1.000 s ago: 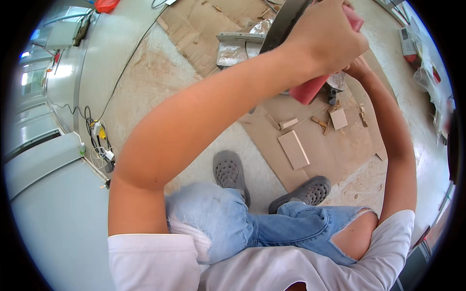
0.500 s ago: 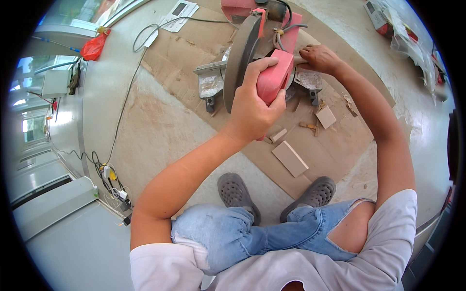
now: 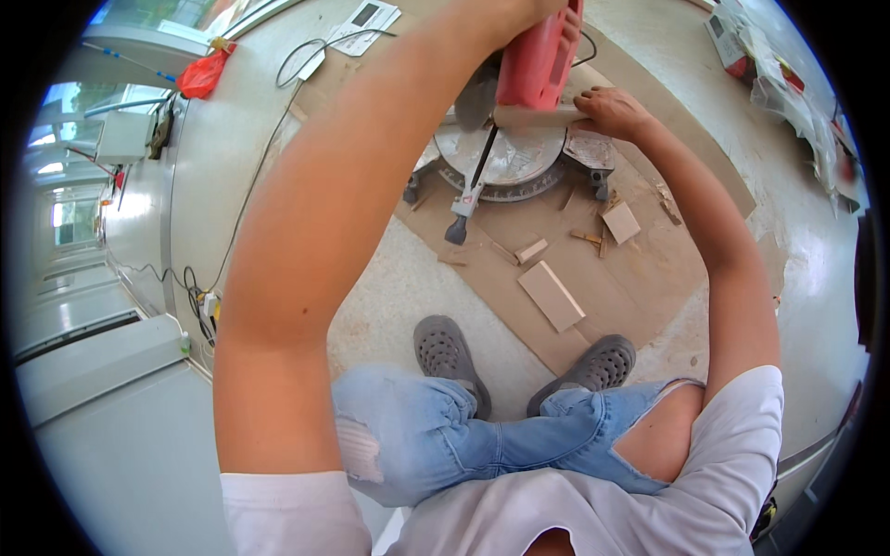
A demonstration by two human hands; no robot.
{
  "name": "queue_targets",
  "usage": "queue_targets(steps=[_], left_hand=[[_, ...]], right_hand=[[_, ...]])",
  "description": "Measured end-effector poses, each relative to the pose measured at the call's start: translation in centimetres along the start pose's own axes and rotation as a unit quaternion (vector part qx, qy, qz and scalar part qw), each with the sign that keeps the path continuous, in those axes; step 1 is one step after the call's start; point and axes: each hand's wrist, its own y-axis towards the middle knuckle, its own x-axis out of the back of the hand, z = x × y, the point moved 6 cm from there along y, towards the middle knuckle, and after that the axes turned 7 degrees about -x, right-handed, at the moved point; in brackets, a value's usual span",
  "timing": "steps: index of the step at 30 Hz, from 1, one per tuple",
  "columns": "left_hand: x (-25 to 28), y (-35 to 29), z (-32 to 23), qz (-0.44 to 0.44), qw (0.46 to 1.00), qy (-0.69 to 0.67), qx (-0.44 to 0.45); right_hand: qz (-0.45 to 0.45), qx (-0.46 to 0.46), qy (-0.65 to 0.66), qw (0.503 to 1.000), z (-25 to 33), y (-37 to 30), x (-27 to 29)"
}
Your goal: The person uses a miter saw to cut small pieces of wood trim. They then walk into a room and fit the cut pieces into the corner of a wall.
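Note:
My left hand [image 3: 528, 11] is at the top edge of the view, closed round the red handle [image 3: 535, 69] of a miter saw; its fingers show partly through the grip. Below the handle lies the saw's round silver table [image 3: 524, 153], with a dark slot and a grey lever [image 3: 461, 218] at its front. The dark blade side [image 3: 476, 100] shows left of the handle. A pale strip of wood [image 3: 538, 117] lies across the back of the table. My right hand [image 3: 614, 113] is closed on its right end, fingers curled over it.
On the cardboard sheet [image 3: 640, 287] are a rectangular board [image 3: 551, 296], a small block [image 3: 531, 250], a square offcut [image 3: 621, 222] and thin scraps. A cable [image 3: 243, 218] runs along the floor at left. Plastic-wrapped goods [image 3: 765, 79] stand at far right.
My left hand has moved the saw's handle and head away from me, toward the top of the view, uncovering the round table and lever. My right hand stays in about the same place.

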Motion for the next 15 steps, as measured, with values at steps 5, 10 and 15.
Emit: queue_targets(steps=[5, 10, 15], left_hand=[[-0.2, 7.4, 0.5, 0.14, 0.856, 0.465, -0.176], [0.1, 10.7, 1.3, 0.113, 0.883, 0.432, -0.144], [0.2, 12.4, 3.5, 0.154, 0.951, 0.268, 0.012]], right_hand=[[-0.017, -0.018, -0.006, 1.0, 0.0, -0.5, 1.8], [0.081, -0.132, 0.094, 0.983, -2.4, -5.9, 5.1], [0.22, -0.165, 0.338, 0.9, -0.2, -10.5, 4.5]])
